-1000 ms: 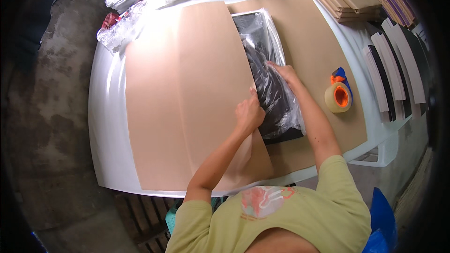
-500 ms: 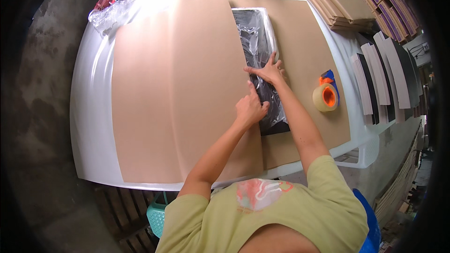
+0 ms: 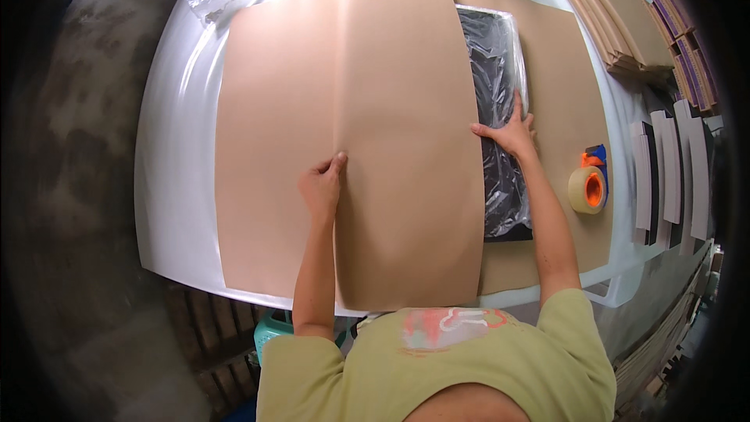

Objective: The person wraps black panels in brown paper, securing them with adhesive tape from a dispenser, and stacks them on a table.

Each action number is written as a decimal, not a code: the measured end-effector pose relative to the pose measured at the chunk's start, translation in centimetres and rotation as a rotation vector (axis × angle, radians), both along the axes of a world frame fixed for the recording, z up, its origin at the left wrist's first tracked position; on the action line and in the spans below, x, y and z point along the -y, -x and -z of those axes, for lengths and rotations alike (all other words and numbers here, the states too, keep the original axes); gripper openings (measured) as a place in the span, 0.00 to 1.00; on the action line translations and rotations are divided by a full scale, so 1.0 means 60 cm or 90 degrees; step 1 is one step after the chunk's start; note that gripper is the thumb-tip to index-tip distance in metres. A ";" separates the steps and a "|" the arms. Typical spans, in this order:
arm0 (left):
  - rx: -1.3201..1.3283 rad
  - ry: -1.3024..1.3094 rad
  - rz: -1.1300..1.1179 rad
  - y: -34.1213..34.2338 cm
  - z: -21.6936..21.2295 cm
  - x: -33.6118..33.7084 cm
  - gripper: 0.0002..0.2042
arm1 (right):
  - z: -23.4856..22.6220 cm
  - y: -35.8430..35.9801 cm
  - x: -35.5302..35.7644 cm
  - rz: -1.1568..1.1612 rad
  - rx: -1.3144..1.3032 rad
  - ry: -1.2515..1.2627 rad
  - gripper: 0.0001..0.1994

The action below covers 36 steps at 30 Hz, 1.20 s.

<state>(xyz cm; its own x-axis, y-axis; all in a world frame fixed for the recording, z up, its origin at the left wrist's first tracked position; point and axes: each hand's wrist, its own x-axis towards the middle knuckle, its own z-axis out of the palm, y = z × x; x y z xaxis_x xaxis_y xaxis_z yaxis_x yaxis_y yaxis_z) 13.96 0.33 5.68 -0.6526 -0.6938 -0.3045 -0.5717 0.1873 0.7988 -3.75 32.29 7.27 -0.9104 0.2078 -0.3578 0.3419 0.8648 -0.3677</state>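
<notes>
Currently | left hand (image 3: 319,186) curled on creased brown sheet (image 3: 406,125), hold unclear | right hand (image 3: 512,137) spread over plastic-wrapped panel (image 3: 504,184), two o'clock | sheet could skew if right thumb slips

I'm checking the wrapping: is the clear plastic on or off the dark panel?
On: wrinkled, shiny clear plastic covers most of the dark panel that shows. Under the brown sheet, I cannot tell.
</notes>
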 end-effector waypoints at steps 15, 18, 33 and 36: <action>-0.038 0.500 0.247 0.346 -0.032 -0.016 0.32 | -0.006 -0.007 0.000 0.001 -0.017 0.005 0.68; 0.204 0.547 0.496 0.180 -0.065 -0.155 0.37 | -0.011 -0.008 0.010 0.016 -0.002 -0.006 0.68; 0.095 0.601 0.544 0.059 -0.018 -0.280 0.34 | -0.007 -0.142 -0.457 0.136 -0.170 -0.019 0.30; 0.091 0.611 0.535 0.058 -0.016 -0.282 0.34 | 0.026 -0.213 -0.542 0.118 -0.243 -0.099 0.30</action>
<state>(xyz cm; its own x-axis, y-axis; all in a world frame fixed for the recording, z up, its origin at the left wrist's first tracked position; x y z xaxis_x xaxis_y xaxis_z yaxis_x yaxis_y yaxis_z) 10.45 17.23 6.64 -0.9977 -0.0660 -0.0169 -0.0672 0.9941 0.0852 9.02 64.82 5.73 -0.9132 0.4051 0.0441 0.3621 0.8563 -0.3683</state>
